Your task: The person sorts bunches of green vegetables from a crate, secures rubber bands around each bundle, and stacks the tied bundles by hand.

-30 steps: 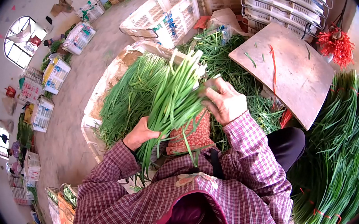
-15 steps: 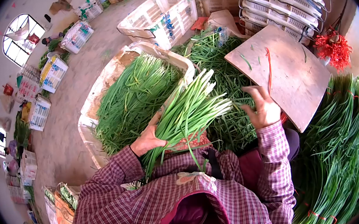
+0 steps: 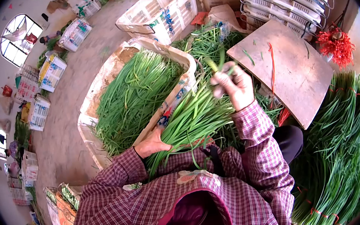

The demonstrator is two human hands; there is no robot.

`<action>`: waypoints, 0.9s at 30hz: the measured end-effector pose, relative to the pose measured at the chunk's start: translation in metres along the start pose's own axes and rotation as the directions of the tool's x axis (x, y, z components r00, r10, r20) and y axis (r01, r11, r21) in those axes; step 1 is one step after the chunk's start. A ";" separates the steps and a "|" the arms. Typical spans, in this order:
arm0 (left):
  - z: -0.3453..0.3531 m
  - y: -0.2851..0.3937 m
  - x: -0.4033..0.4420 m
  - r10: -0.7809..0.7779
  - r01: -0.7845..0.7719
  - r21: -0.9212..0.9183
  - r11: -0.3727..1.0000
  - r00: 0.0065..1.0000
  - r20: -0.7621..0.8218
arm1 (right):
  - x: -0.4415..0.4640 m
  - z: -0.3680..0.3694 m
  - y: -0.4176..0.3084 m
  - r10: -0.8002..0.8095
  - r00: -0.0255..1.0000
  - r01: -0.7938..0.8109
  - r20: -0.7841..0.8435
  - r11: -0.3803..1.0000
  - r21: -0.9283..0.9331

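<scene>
Floor (image 3: 84,92) carries everything, with a row of packed crates (image 3: 51,71) along the wall on the far left.

Bundle pile (image 3: 335,152): long greens bound with red ties, on the floor off the board's right corner, running back toward the person.

Crate stack (image 3: 285,0): white, nested, beyond the board's far edge.

Main crate (image 3: 86,123): directly ahead and a bit left. Its greens (image 3: 138,95) lie lengthwise, pale ends at the far edge, leaf ends at the near left.

Second crate (image 3: 174,24): off the main crate's far edge, close to it.

Board (image 3: 286,73): slanted, left corner in front of the loose greens (image 3: 207,38), which heap between it and the main crate's right edge.

Bunch (image 3: 193,115): in hand, just outside the main crate's right edge, above the lap. Pale ends point toward the right hand.

Left hand (image 3: 152,145): closed round the leaf end, thumb on top, other fingers mostly hidden.

Right hand (image 3: 236,87): raised over the pale ends, thumb and fingers nearly together, pinching a stalk (image 3: 212,65). Tips blurred; can't tell if they also touch the bunch.

Red tassel (image 3: 336,45): hangs past the board's right corner.

Red strip (image 3: 272,66): across the board to its near left edge.
</scene>
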State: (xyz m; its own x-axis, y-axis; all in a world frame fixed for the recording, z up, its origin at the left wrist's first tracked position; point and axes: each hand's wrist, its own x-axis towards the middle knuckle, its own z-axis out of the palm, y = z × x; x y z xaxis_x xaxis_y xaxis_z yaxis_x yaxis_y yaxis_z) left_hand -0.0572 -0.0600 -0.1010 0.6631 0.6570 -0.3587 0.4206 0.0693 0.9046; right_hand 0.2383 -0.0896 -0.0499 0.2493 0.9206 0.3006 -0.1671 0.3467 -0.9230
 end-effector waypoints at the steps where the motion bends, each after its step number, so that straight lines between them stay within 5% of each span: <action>1: -0.003 -0.004 0.001 -0.008 0.007 0.017 1.000 1.000 0.026 | 0.004 -0.007 0.003 0.023 0.995 -0.006 -0.092 0.983 0.183; 5: -0.004 -0.008 0.002 0.081 -0.079 -0.055 0.995 0.996 0.032 | 0.007 -0.052 -0.005 0.035 0.943 0.050 -0.330 0.968 0.247; 7: -0.008 -0.015 0.002 0.088 -0.084 -0.086 0.993 0.995 0.044 | 0.001 -0.079 -0.011 -0.012 0.907 0.086 -0.422 0.984 0.158; 9: -0.008 -0.021 0.002 0.094 -0.086 -0.114 0.990 0.994 0.062 | -0.008 -0.118 -0.006 -0.030 0.929 -0.017 -0.370 0.992 -0.123; 10: -0.007 -0.023 0.002 0.078 -0.074 -0.109 0.991 0.996 0.034 | -0.014 -0.120 -0.012 0.004 0.941 -0.170 -0.340 0.871 -0.461; 11: -0.006 -0.024 0.002 0.062 -0.061 -0.103 0.993 0.998 0.006 | -0.019 -0.120 -0.001 -0.158 0.965 -0.078 -0.208 0.585 -0.807; 13: -0.004 -0.023 0.001 0.056 -0.056 -0.042 0.998 0.998 -0.001 | -0.026 -0.079 -0.014 -0.329 0.943 0.098 0.040 0.161 -0.982; 15: 0.000 -0.017 0.003 0.058 -0.058 0.016 0.998 0.998 -0.011 | -0.024 -0.037 -0.023 -0.369 0.925 0.191 0.086 0.257 -0.947; 21: 0.008 -0.008 0.000 0.119 -0.116 0.088 0.989 0.992 -0.032 | -0.015 0.040 0.007 -0.332 0.906 0.330 0.263 0.164 -0.930; 23: 0.009 -0.008 -0.001 0.076 -0.073 0.071 0.995 0.996 -0.041 | -0.012 0.043 0.012 -0.358 0.901 0.349 0.246 0.261 -0.900; 25: 0.006 -0.008 -0.001 0.055 -0.051 0.085 0.995 0.997 -0.051 | -0.009 0.039 -0.001 -0.277 0.958 0.271 0.079 0.774 -0.572; 27: 0.002 -0.015 0.000 0.031 -0.026 0.096 0.995 0.998 -0.052 | -0.002 0.016 -0.015 -0.266 0.962 0.252 -0.065 0.953 -0.165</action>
State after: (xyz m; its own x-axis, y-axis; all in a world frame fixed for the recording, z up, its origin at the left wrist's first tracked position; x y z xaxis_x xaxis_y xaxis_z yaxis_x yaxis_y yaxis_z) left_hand -0.0628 -0.0626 -0.1147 0.6424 0.6971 -0.3182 0.4608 -0.0197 0.8873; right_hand 0.2250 -0.0935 -0.0322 0.3461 0.7818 0.5186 0.0613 0.5328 -0.8440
